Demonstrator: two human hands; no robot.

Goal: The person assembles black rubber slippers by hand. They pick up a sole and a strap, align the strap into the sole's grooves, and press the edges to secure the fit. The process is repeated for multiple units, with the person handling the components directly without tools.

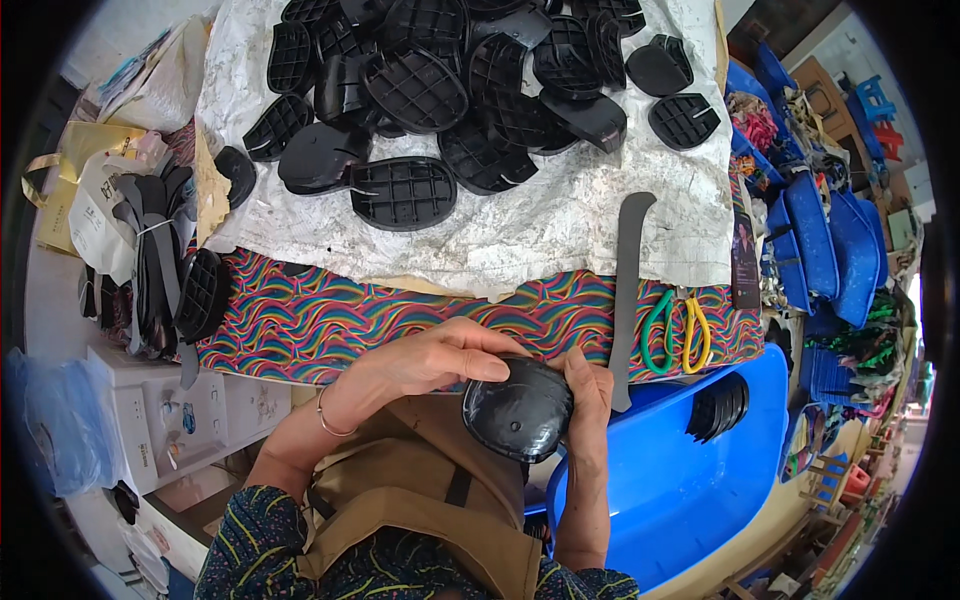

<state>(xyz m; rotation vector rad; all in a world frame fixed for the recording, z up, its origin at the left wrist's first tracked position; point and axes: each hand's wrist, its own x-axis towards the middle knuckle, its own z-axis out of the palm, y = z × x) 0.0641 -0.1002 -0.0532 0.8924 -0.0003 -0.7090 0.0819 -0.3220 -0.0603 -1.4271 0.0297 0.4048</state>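
Observation:
I hold a glossy black shoe-sole piece (517, 410) close to my body, just in front of the table edge. My left hand (430, 362) lies over its upper left side, fingers stretched across the top. My right hand (590, 392) grips its right edge, thumb up against it. A large heap of black gridded sole pieces (440, 90) lies farther back on a white crinkled sheet (560, 225). A long grey strip (628, 290) rests just right of my right hand.
The table wears a wavy multicoloured cloth (330, 320). Green- and yellow-handled scissors (675, 335) lie at its right edge. A blue tub (690, 480) holding a stack of black pieces (718, 408) stands at lower right. Grey strips (150, 240) and white boxes (170, 410) are at left.

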